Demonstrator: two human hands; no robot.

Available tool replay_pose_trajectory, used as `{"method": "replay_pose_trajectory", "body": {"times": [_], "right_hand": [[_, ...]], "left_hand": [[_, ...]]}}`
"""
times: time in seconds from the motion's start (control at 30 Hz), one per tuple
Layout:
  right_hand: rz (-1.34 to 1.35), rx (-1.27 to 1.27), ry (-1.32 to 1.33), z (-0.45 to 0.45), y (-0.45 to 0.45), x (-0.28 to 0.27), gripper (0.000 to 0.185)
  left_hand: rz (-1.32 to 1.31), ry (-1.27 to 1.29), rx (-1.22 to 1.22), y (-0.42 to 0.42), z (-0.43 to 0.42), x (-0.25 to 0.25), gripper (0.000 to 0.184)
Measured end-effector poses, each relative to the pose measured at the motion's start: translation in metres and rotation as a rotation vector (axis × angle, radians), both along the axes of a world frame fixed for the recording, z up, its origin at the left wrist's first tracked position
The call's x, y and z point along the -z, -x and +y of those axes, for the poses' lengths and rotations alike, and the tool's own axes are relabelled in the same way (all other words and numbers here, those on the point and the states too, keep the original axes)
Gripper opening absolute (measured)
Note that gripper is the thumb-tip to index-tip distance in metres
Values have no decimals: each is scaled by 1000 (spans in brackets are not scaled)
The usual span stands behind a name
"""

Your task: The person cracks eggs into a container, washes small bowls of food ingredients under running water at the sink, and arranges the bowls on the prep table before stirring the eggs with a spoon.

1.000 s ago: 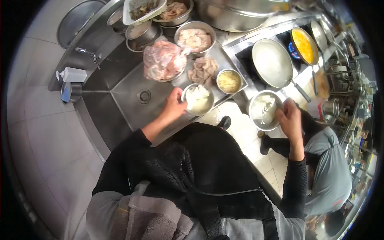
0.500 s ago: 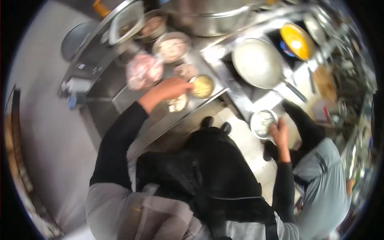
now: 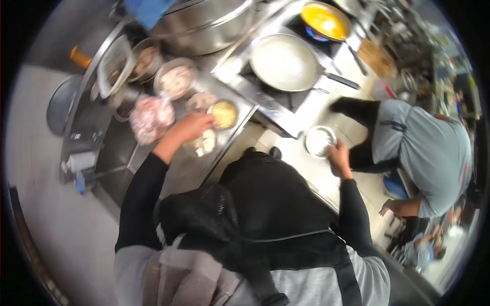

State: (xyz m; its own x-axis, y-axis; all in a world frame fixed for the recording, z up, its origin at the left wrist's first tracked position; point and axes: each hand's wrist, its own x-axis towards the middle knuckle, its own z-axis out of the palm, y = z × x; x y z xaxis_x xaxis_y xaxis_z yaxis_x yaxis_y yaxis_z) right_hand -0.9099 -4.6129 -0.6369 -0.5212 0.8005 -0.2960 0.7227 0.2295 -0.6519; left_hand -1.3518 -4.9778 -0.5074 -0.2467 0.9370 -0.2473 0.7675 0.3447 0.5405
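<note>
My left hand (image 3: 196, 127) has its fingers closed at the near-left rim of a small round bowl (image 3: 237, 115) of yellow food on the steel counter. Just below that hand lies a container of pale, whitish pieces (image 3: 206, 143). Off to the right, my right hand (image 3: 339, 158) grips a small metal bowl (image 3: 307, 145) with white contents, held over the tiled floor. Those contents are too blurred to name. Left of my left hand sits a clear bag of pink raw meat (image 3: 151, 118), with a bowl of pale meat (image 3: 195, 72) behind it.
A pale frying pan (image 3: 283, 61) stands on the stove (image 3: 301, 118), its black handle pointing right. Behind it, an orange-yellow pan (image 3: 325, 21) sits over a blue flame. A large steel pot (image 3: 199, 33) is at the back. A co-worker (image 3: 423, 143) leans at the right.
The view has turned, so counter and stove sit farther left. Both my hands stay on their bowls. The co-worker at the right shows higher and more fully, with one hand now visible.
</note>
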Motion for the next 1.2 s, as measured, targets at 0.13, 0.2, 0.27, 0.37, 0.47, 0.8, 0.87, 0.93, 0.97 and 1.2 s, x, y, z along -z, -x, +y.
{"method": "replay_pose_trajectory", "body": {"times": [0.13,0.2,0.27,0.37,0.47,0.8,0.87,0.93,0.97,1.2], "right_hand": [[86,125,70,-17,8,-29,19],[77,116,13,-11,3,-12,20],[81,135,15,-12,-2,-9,20],[116,203,78,-11,-12,-10,20],[123,212,123,-5,-19,-7,18],[167,287,215,3,-27,-16,20],[183,298,228,0,-26,-19,20],[142,299,235,1,-25,-20,19],[141,300,238,0,-26,-18,19],[131,319,285,3,-38,1,16]], "left_hand": [[-87,-79,92,15,-2,18,16],[-96,-101,117,17,-6,22,17],[-97,-182,99,14,-6,24,17],[-71,-201,78,12,-9,18,16],[-68,-173,21,10,-16,13,15],[3,-189,-17,-1,-30,-5,17],[-5,-194,-46,-4,-37,-7,18],[-10,-200,-76,-7,-41,-14,18],[-14,-194,-86,-8,-43,-18,19],[43,-176,-77,-15,-62,-35,20]]}}
